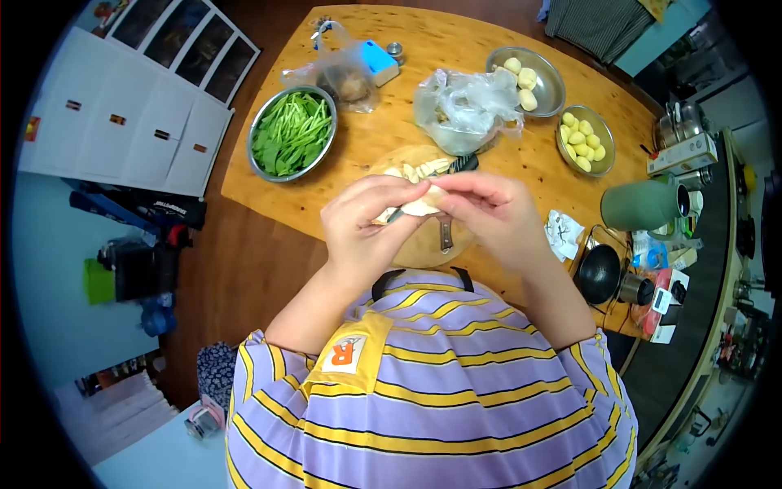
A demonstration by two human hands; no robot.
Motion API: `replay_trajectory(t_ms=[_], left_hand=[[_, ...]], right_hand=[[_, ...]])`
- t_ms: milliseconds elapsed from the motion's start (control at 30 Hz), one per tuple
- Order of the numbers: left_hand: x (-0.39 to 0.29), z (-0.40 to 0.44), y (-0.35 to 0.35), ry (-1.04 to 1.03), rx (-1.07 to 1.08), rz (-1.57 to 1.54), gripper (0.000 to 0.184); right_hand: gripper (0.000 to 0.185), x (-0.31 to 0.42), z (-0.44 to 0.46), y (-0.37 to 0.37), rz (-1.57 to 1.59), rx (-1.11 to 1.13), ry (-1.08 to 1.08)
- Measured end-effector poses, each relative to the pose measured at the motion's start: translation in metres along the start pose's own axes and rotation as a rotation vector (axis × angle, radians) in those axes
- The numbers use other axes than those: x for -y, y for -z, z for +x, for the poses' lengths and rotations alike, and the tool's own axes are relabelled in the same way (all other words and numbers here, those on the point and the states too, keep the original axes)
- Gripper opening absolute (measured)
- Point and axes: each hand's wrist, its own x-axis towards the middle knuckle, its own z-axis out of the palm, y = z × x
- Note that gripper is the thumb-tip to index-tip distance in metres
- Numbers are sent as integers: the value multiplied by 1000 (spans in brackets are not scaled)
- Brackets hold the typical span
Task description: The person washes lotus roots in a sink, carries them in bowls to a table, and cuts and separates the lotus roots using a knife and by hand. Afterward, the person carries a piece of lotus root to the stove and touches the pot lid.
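Observation:
My left hand [365, 213] and my right hand [497, 213] meet over a round wooden cutting board [419, 248]. Their thumbs and fingers pinch a small pale piece [434, 196] that looks like a garlic clove, partly covered by the fingertips. Beyond the fingers, several pale cloves [428, 169] lie on the far side of the board. A knife with a brown handle [445, 234] rests on the board below my right fingers, its blade mostly hidden. At the board's far right edge is a dark striped object [464, 162], partly behind my right hand.
A steel bowl of leafy greens [293, 134] stands at left. Plastic bags [464, 110] sit behind the board. Peeled potatoes [527, 79] lie in a metal bowl, with smaller yellow ones [581, 140] in another. A green jug [639, 204] and small black pan [599, 273] are at right.

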Motion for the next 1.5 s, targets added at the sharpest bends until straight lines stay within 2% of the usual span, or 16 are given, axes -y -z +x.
replay_trajectory(t_ms=[133, 267, 433, 500, 800, 900, 1000, 1033, 1100, 1233, 1333, 1433, 1500], left_hand=[[13, -1, 11, 15, -1, -31, 26], [24, 7, 19, -27, 21, -59, 28], [37, 23, 41, 27, 45, -82, 28], [53, 24, 48, -26, 55, -101, 27], [86, 40, 68, -65, 74, -191, 29], [104, 47, 75, -33, 140, -238, 31], [111, 46, 73, -89, 146, -302, 32], [110, 49, 73, -74, 143, -310, 26], [109, 52, 74, -111, 168, -297, 25], [113, 63, 81, -185, 156, -258, 23], [117, 72, 91, -134, 138, -357, 26], [115, 78, 95, -261, 152, -339, 24], [114, 78, 97, -149, 159, -399, 28]], right_hand=[[30, 1, 0, -6, -49, 40, 54], [25, -14, 24, -31, 96, -114, 129], [19, -4, 38, -43, 45, -147, 57], [18, -8, 42, -47, 52, -145, 56], [24, -24, 79, -75, 101, -243, 18], [17, -28, 82, -75, -65, -322, 45], [17, -24, 81, -74, -25, -286, -49], [18, -26, 83, -76, -15, -302, -66], [22, -32, 86, -79, 5, -338, -99], [26, -23, 96, -84, -61, -309, -55], [26, -8, 96, -87, -209, -299, -16], [31, -5, 99, -84, -267, -227, 59], [30, -4, 100, -83, -246, -217, 59]])
